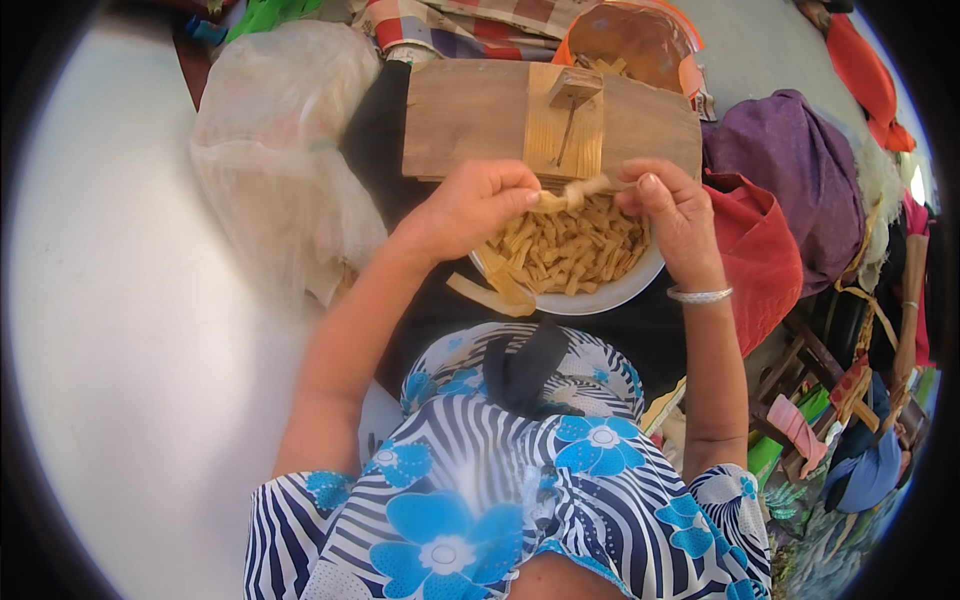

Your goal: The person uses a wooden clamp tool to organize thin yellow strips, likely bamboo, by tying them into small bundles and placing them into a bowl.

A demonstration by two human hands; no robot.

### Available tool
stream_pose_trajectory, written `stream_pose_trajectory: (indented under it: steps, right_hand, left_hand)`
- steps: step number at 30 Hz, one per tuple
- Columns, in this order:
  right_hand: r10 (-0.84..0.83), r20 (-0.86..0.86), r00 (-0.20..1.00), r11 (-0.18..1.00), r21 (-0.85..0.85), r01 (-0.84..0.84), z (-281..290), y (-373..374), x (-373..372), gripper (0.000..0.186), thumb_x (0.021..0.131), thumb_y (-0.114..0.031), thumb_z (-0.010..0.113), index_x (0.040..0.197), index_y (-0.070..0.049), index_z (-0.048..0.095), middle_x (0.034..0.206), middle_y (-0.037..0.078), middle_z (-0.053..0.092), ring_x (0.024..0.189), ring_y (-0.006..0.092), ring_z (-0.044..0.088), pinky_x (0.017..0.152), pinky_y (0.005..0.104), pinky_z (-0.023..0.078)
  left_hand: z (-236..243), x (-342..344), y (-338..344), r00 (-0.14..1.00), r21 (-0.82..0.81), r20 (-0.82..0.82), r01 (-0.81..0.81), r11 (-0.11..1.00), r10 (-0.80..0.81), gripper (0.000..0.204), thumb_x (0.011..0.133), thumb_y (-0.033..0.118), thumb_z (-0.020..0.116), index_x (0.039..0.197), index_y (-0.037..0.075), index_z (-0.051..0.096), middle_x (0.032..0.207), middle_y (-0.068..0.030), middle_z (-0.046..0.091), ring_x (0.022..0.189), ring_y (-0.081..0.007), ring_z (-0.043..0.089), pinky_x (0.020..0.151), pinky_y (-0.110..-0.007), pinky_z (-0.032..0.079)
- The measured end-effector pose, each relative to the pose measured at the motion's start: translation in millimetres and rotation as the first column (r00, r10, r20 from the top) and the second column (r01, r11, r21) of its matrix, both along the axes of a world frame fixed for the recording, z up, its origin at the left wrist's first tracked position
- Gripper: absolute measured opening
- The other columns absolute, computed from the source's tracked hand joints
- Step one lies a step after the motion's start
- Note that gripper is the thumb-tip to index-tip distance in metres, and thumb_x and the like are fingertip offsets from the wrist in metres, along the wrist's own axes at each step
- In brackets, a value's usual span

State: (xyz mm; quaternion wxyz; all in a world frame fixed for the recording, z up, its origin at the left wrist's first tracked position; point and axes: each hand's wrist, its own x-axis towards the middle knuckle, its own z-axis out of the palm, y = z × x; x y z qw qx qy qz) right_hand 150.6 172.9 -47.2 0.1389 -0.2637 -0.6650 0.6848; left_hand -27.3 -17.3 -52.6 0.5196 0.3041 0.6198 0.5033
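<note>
Between my two hands stretches a pale yellow strip [574, 195], soft-looking, with a loop or knot at its middle. My left hand [478, 208] pinches one end with thumb and finger. At the other end, the thumb and fingers of my right hand [672, 208] are closed. Just below is a white bowl [598, 300] heaped with short, knotted yellowish-brown pieces [570, 250]. Over the bowl's near left rim lie longer flat strips [495, 294]. Beyond the bowl a wooden board [465, 115] carries a lighter plank and a small wooden block [575, 87] with a thin metal rod.
A clear plastic bag [285, 150] stands left of the board. Behind it an orange bucket [640, 40] holds more yellowish pieces. Red cloth [750, 255] and a purple bundle [790, 165] lie to the right. Another person's arm [912, 300] shows at the far right.
</note>
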Motion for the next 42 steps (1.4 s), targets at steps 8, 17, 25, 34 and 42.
stream_pose_trajectory:
  steps: [8,17,25,34,42]
  right_hand:
    - [0.373,0.105,0.922,0.834,-0.473,-0.283,-5,2,3,0.021,0.091,-0.016,0.065,0.104,0.001,0.065,0.088,0.006,0.067,0.073,0.0120,0.066,0.065,0.0249,0.055]
    - [0.068,0.069,0.995,0.977,-0.205,-0.053,-14,-1,-4,0.013,0.089,-0.008,0.064,0.098,0.001,0.065,0.075,0.001,0.063,0.059,0.0072,0.058,0.056,0.0202,0.047]
    - [-0.063,0.084,0.994,0.996,0.071,0.057,-13,2,-41,0.012,0.090,-0.010,0.063,0.093,0.002,0.065,0.071,-0.001,0.059,0.059,0.0049,0.047,0.053,0.0209,0.038]
    - [-0.042,0.147,0.988,0.803,0.593,-0.054,-50,10,-48,0.010,0.091,-0.008,0.061,0.094,0.000,0.066,0.074,-0.004,0.057,0.067,0.0039,0.049,0.061,0.0215,0.042]
    - [0.093,0.118,0.989,0.992,-0.095,-0.082,-22,-13,-2,0.013,0.089,-0.003,0.062,0.099,0.002,0.067,0.076,-0.002,0.059,0.063,0.0044,0.050,0.058,0.0205,0.042]
  left_hand:
    - [8,14,11,0.995,0.000,-0.045,0.085,0.996,-0.085,0.014,0.094,0.010,0.059,0.096,-0.002,0.065,0.079,0.0029,0.058,0.074,-0.0044,0.050,0.066,-0.021,0.043]
    - [-6,-2,19,0.999,-0.049,0.033,-0.024,0.999,0.025,0.012,0.093,0.013,0.060,0.094,0.003,0.065,0.073,0.0042,0.056,0.064,-0.0035,0.048,0.057,-0.020,0.038]
    - [-3,-31,42,0.995,-0.029,-0.058,-0.087,0.996,0.085,0.014,0.091,0.015,0.056,0.093,0.002,0.063,0.068,0.0028,0.054,0.062,-0.0059,0.046,0.056,-0.023,0.037]
    - [-49,-44,56,0.861,-0.030,-0.485,-0.195,0.980,0.156,0.019,0.090,0.016,0.057,0.097,-0.001,0.062,0.073,-0.0028,0.058,0.069,-0.0120,0.053,0.063,-0.028,0.043]
    - [-20,-12,31,0.962,0.017,0.206,-0.189,0.982,0.181,0.028,0.092,0.017,0.059,0.113,-0.001,0.062,0.085,-0.0045,0.065,0.080,-0.0122,0.059,0.073,-0.028,0.047]
